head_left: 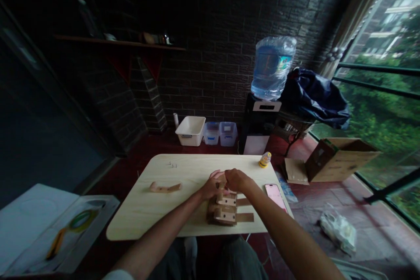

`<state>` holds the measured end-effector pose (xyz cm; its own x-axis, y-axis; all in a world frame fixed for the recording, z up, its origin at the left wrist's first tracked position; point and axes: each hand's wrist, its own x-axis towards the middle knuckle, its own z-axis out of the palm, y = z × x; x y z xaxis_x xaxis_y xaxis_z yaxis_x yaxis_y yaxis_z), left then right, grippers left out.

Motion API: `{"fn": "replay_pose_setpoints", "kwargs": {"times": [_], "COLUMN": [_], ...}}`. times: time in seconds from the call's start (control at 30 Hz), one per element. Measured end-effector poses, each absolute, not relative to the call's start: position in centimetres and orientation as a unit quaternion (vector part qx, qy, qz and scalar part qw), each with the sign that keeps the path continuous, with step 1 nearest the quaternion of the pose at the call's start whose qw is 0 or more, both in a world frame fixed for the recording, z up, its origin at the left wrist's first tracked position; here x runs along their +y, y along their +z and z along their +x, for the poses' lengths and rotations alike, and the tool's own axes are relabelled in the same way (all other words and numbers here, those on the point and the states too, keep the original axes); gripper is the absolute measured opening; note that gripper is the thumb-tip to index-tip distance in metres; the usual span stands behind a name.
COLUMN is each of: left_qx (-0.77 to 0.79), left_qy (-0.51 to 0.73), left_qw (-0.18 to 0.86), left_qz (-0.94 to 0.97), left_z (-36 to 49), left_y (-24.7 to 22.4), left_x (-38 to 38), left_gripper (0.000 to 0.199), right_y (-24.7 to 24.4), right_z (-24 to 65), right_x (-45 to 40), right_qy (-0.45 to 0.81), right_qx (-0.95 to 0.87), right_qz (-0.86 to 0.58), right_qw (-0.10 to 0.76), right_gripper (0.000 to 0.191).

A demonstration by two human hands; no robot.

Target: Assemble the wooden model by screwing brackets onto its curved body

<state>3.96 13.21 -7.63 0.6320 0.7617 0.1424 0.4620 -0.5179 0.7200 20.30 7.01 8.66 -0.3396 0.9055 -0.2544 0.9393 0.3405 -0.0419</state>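
Note:
A brown cardboard assembly [225,215] with curled strips and dark round dots lies near the front edge of the table, right of its middle. My left hand [211,187] closes around the far left part of it, fingers bent over a raised strip. Against its far end, my right hand [236,180] is closed, knuckles up; what its fingertips pinch is hidden. Two flat cardboard tabs [245,217] stick out to the right, under my right forearm. A separate bent cardboard strip [166,188] lies to the left on the table.
Several tiny metal-looking pieces [173,165] lie at the table's [193,166] far left. A small yellow-based container [265,160] and a phone [274,196] are on the right. Beyond stand plastic bins [190,131], a water dispenser [262,113] and an open cardboard box [341,159].

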Motion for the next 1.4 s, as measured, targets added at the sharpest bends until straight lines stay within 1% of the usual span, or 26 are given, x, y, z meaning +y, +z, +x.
{"fn": "replay_pose_setpoints", "kwargs": {"times": [0.1,0.27,0.5,0.7,1.03,1.23,1.4], "left_qx": [0.377,0.394,0.407,0.373,0.362,0.368,0.371], "left_qy": [0.226,0.264,0.297,0.292,0.292,0.29,0.286], "left_qw": [0.336,0.323,0.33,0.351,0.348,0.327,0.326], "left_qz": [0.833,0.819,0.798,0.808,0.814,0.821,0.821], "left_z": [4.0,3.6,3.7,3.8,3.6,3.5,3.6], "left_y": [-7.5,-8.0,-8.9,-8.6,-8.9,-9.2,-9.2], "left_x": [13.0,12.4,12.3,11.8,10.7,10.2,10.2], "left_gripper": [0.038,0.035,0.029,0.026,0.025,0.027,0.029], "right_y": [8.7,9.0,8.8,8.6,9.5,9.3,8.3], "right_z": [20.7,21.6,22.2,21.6,20.9,21.1,21.7], "right_x": [6.9,6.9,7.6,7.1,5.9,5.3,5.4], "right_qy": [-0.107,-0.116,-0.134,-0.121,-0.122,-0.143,-0.137], "right_qx": [0.813,0.822,0.831,0.84,0.826,0.803,0.804], "right_qz": [0.566,0.551,0.531,0.512,0.526,0.562,0.565], "right_qw": [0.091,0.09,0.093,0.134,0.161,0.136,0.125], "right_gripper": [0.04,0.04,0.035,0.033,0.031,0.032,0.031]}}
